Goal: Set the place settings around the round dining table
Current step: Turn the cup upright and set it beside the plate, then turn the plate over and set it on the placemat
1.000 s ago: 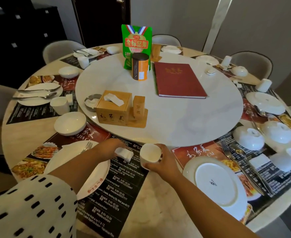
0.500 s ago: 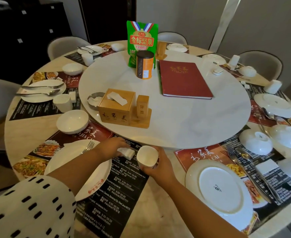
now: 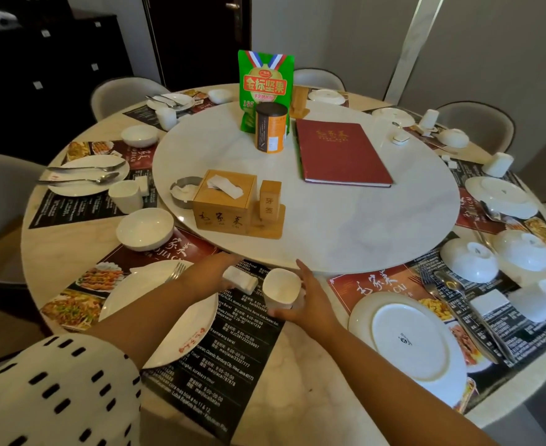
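1. Head view, left side: small white rest [image 3: 242,281] is covered at one end by the left hand [image 3: 208,273], just beside the plate [image 3: 130,297]; whether pinched cannot be told.
2. Centre: cup [image 3: 280,288] is held upright over the placemat [image 3: 233,355], right hand [image 3: 313,302] fingers wrapped round it.
3. Cup to be lowered level, kept clear of the rest, then released.

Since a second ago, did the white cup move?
No, hardly. The cup stays in the same spot beside the right hand, just in front of the turntable rim.
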Available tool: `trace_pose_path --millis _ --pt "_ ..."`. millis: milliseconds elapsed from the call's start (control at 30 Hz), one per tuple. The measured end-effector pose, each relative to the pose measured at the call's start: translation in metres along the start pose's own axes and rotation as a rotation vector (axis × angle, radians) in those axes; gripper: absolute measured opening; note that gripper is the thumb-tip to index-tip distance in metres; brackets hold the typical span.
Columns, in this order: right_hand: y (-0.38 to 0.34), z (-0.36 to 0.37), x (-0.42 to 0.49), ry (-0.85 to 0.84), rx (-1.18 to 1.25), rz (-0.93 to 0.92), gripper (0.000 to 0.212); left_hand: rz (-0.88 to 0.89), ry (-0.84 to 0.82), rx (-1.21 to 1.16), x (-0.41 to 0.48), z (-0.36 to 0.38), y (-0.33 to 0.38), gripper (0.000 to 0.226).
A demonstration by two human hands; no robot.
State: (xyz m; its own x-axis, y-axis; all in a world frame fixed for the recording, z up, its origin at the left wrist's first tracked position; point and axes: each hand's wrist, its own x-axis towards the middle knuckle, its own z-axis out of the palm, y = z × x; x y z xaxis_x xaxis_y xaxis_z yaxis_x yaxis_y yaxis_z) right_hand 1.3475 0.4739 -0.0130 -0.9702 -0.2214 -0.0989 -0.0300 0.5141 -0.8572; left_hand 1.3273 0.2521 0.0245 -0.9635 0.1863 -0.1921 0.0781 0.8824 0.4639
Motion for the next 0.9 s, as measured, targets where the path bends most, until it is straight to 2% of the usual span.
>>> trace_pose_path --millis 100,233,400,500,600,700,767,867,900 --pt "-0.010 -0.013 -0.013 0.040 -0.039 -0.042 0.108 -0.002 0.102 -0.075 -0.016 -0.009 0.008 0.057" --pt "-0.015 -0.030 -0.037 0.153 -0.046 -0.100 0.084 0.043 0.265 -0.393 -0.041 -0.006 0.037 0.042" --pt "-0.001 -0.053 -0.073 0.276 -0.028 -0.080 0.054 0.174 0.152 -0.505 -0.060 0.015 0.090 0.032" --pt "0.019 -0.074 -0.091 0.317 -0.111 -0.058 0.049 0.166 0.053 -0.555 -0.061 0.034 0.123 0.031" --pt "0.045 -0.103 -0.105 0.350 -0.195 -0.072 0.042 0.085 -0.086 -0.589 -0.053 0.057 0.153 0.036" --pt "0.071 -0.133 -0.114 0.364 -0.306 -0.017 0.039 -0.116 -0.232 -0.765 -0.041 0.082 0.177 0.041" --pt "0.089 -0.150 -0.119 0.330 -0.367 0.049 0.044 -0.250 -0.285 -0.841 -0.032 0.094 0.194 0.038" --pt "0.114 -0.168 -0.120 0.239 -0.430 0.137 0.060 -0.370 -0.200 -0.886 -0.019 0.113 0.211 0.019" --pt "0.119 -0.172 -0.119 0.205 -0.442 0.152 0.068 -0.396 -0.151 -0.875 -0.014 0.118 0.214 0.020"
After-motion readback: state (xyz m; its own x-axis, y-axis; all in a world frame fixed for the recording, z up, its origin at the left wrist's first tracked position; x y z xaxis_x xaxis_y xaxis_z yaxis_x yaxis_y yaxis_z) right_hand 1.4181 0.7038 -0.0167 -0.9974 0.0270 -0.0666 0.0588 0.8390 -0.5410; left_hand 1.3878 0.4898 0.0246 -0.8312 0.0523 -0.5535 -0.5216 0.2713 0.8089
